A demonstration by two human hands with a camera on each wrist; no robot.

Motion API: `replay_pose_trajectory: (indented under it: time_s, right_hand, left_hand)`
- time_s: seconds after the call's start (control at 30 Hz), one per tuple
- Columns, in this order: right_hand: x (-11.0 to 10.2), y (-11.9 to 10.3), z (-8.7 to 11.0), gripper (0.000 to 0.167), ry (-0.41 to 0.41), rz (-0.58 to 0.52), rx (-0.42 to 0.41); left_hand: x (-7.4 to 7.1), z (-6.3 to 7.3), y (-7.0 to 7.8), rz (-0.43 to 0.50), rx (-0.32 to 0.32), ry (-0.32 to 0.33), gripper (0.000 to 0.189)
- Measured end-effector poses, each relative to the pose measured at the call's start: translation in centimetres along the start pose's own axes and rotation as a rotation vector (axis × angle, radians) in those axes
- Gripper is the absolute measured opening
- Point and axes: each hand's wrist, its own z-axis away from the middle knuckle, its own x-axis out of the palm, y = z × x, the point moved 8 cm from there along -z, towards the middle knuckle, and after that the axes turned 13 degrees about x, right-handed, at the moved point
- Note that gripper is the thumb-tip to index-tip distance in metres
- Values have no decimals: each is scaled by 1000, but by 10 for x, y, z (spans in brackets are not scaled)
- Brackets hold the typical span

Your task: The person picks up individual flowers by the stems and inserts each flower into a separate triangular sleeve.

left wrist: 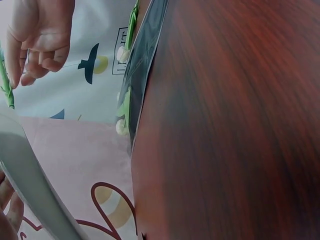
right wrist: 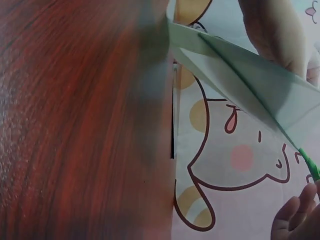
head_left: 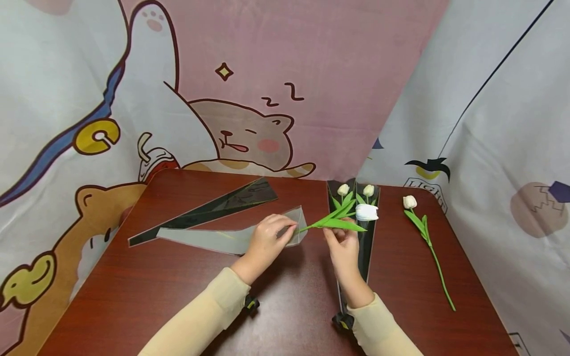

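My left hand (head_left: pixel 266 240) grips a pale, see-through flower sleeve (head_left: pixel 227 240) near its wide mouth. Between the thumb and fingers of my right hand (head_left: pixel 345 249) is an artificial white tulip (head_left: pixel 367 212), pinched at its green leaves. The tulip lies sideways, bloom to the right. Its stem end points left into the sleeve's mouth; in the right wrist view the stem shows through the wall of the sleeve (right wrist: pixel 240 75). From the left wrist, the sleeve (left wrist: pixel 30 180) looks lifted off the table, with my right hand (left wrist: pixel 42 35) beyond it.
A dark-backed sleeve (head_left: pixel 209 207) lies flat at the back left of the brown table (head_left: pixel 285 316). Behind my right hand, two dark sleeves (head_left: pixel 366 247) hold one white tulip each. Another loose tulip (head_left: pixel 428 240) lies at the right. Printed cloth (head_left: pixel 311 74) hangs behind the table.
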Motion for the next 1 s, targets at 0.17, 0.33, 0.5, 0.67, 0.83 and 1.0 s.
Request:
replay_pose_trajectory:
  time_s: [0.17, 0.33, 0.5, 0.67, 0.83, 1.0]
  right_hand:
    - [-4, -2, -1, 25, 7, -125, 20]
    - [-11, -6, -4, 19, 9, -192, -23]
    - [-15, -9, -6, 16, -9, -295, -69]
    - [-19, -10, -6, 16, 11, -379, -62]
    - [-16, -4, -8, 16, -6, -437, 10]
    - [-10, 1, -6, 20, -13, -371, 76]
  left_hand:
    - [0, 0, 0, -2, 4, -3, 8]
    - [-1, 0, 0, 2, 8, -2, 9]
    - [-1, 0, 0, 4, 2, -5, 9]
    - [-1, -1, 0, 5, 5, -4, 9]
    - [-1, -2, 1, 6, 9, -2, 8]
    - [0, -1, 1, 10, 14, -1, 8]
